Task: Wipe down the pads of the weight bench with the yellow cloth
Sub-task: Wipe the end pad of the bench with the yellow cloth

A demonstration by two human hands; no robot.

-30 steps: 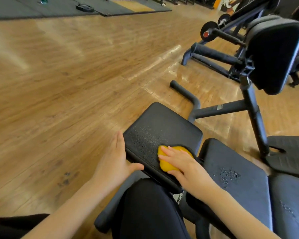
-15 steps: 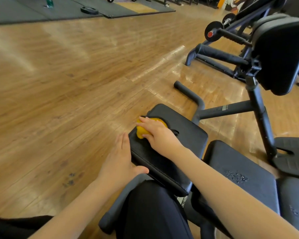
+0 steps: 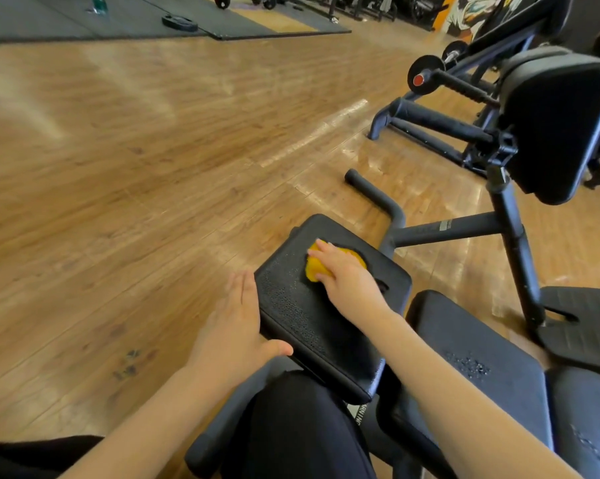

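Note:
A black bench pad (image 3: 291,305) lies in front of me, speckled with droplets on its left part. The yellow cloth (image 3: 314,267) sits on the pad's far half under my right hand (image 3: 347,281), which presses it flat against the pad with fingers laid over it. My left hand (image 3: 236,326) rests against the pad's left edge, fingers straight along the side and thumb on the near corner. A second black pad (image 3: 481,344) lies to the right, with a patch of droplets on it.
The bench's black frame (image 3: 447,229) and an upright post (image 3: 513,243) carry a raised pad (image 3: 554,122) at the right. Another machine with a weight plate (image 3: 426,76) stands behind. Wooden floor (image 3: 136,167) spreads left; dark mats (image 3: 119,19) lie far back. My knee (image 3: 291,426) is below the pad.
My right hand swept the cloth from the pad's near right part up to its far left corner, then a little back toward the far middle. My left hand stayed on the pad's left edge.

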